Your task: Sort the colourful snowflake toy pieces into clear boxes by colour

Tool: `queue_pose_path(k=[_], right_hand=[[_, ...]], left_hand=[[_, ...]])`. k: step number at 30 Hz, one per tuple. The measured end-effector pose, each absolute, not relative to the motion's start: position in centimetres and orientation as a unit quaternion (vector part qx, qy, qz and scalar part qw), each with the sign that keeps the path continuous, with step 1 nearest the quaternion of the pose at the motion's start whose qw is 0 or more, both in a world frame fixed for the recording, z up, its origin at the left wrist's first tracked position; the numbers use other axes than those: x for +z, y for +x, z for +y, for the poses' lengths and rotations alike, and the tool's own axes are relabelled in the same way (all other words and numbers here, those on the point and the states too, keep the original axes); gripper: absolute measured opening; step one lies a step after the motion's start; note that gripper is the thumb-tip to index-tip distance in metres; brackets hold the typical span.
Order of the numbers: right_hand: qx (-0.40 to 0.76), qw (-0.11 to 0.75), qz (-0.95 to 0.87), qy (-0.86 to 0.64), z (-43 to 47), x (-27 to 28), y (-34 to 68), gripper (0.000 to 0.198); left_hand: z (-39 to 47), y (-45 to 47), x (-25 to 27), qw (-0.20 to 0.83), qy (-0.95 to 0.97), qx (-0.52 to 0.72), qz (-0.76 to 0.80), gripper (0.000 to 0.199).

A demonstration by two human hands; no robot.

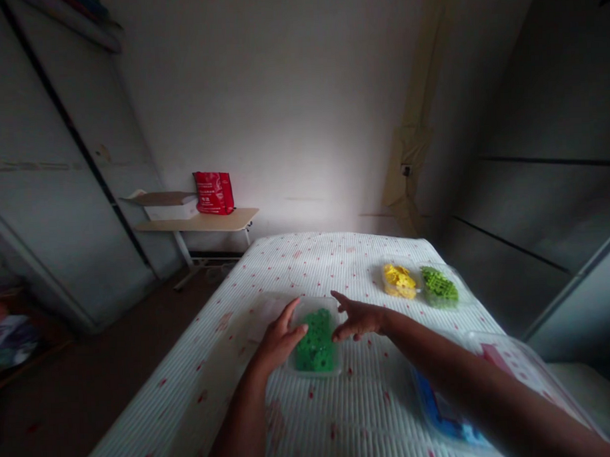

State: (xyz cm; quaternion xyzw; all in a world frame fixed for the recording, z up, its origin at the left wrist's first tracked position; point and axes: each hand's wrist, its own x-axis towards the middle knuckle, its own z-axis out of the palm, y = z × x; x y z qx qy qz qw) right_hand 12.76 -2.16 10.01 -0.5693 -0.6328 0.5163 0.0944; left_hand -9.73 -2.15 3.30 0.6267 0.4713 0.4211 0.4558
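A clear plastic container (315, 373) with green pieces (316, 345) in it sits on the patterned bed cover. At its left side is my left hand (281, 336), thumb and fingers apart, over or against the rim; whether it touches cannot be made out. My right hand (359, 318) hovers by the container's right side with its fingers spread, and nothing is in it. What the small green pieces are is too unclear to name.
Farther right stand a container of yellow pieces (399, 278) and one of light green pieces (440, 287). Under my right forearm lies a large clear box (509, 348) with blue and pink contents. A side table (209, 221) holds a red bag (214, 193) and a white box (171, 210).
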Motion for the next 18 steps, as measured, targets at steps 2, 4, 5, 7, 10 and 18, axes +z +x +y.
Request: queue_pose_path(k=[2,4,5,7,10,18], right_hand=[[0.509,0.081,-0.649,-0.559,-2.46,9.92,12.97,0.124],[0.506,0.079,-0.658,-0.552,-2.48,9.71,13.09,0.125],[0.508,0.081,-0.658,-0.55,-2.46,9.6,13.12,0.125],[0.516,0.088,-0.652,-0.548,-2.45,9.45,13.13,0.127],[0.525,0.092,-0.641,-0.552,-2.57,9.39,13.1,0.128],[0.543,0.093,-0.622,-0.555,-2.63,9.47,13.05,0.129]], left_hand=[[-2.33,-9.8,3.35,0.457,0.632,0.409,0.474,0.067],[-2.47,-9.81,3.52,0.46,0.631,0.401,0.479,0.069],[-2.52,-9.8,3.62,0.46,0.63,0.399,0.482,0.069],[-2.55,-9.79,3.77,0.459,0.631,0.397,0.483,0.068],[-2.48,-9.79,3.77,0.454,0.641,0.394,0.478,0.067],[-2.32,-9.75,3.38,0.445,0.652,0.392,0.473,0.071]])
